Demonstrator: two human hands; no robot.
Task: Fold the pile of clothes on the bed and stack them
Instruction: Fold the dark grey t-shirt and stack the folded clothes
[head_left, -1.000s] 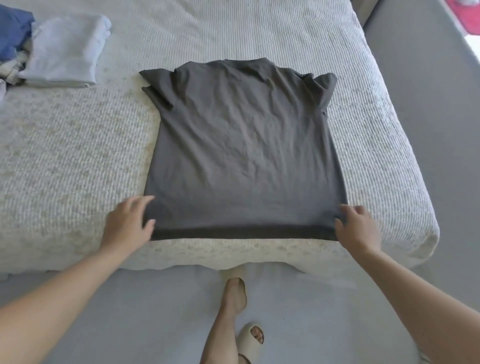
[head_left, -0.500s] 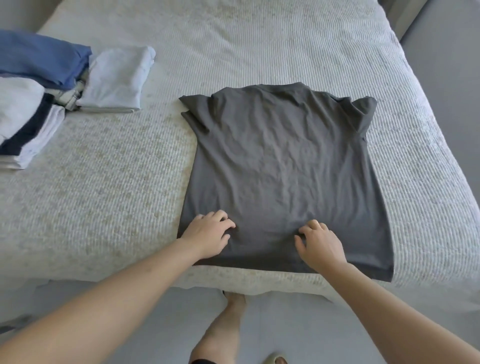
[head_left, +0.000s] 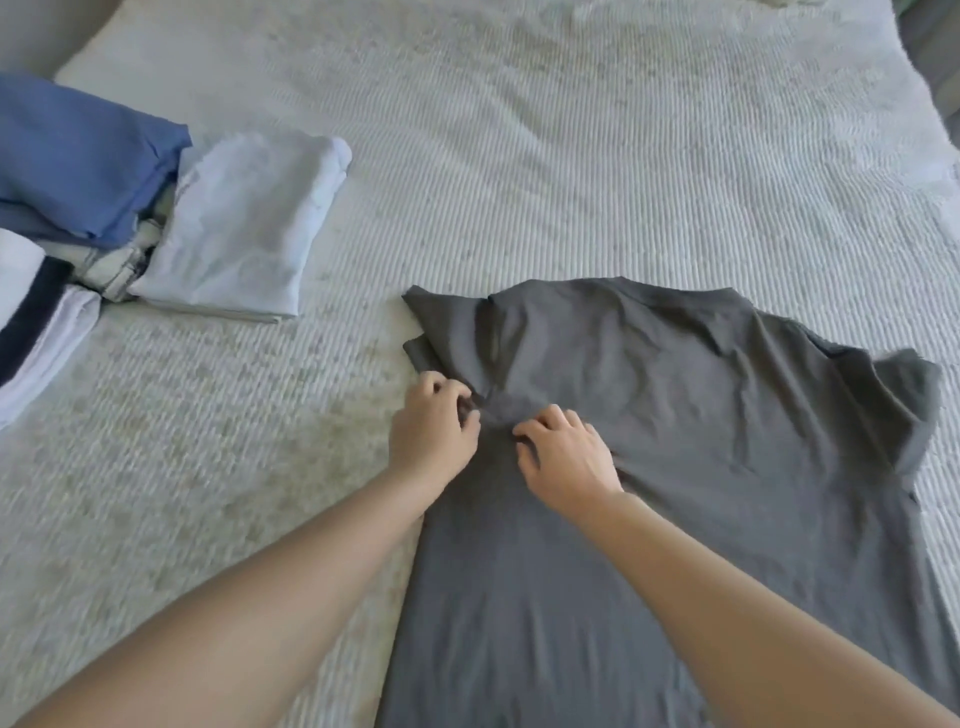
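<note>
A dark grey T-shirt (head_left: 649, 441) lies spread flat on the bed (head_left: 571, 156), collar away from me, both short sleeves out to the sides. My left hand (head_left: 434, 431) pinches the cloth at the base of the shirt's left sleeve, fingers curled. Just to its right, my right hand (head_left: 563, 457) has bent fingers gripping the cloth, and the fabric puckers between the two hands. The shirt's hem runs out of view at the bottom.
At the far left lie folded clothes: a light blue piece (head_left: 239, 228), a blue one (head_left: 78, 156), a white one with a navy stripe (head_left: 31, 332) and a pale denim item (head_left: 119, 265) between them. Ribbed white bedcover stretches beyond the shirt.
Both hands have slid from the shirt's hem up its body to the left underarm and now bunch the cloth there. The view has moved closer over the bed.
</note>
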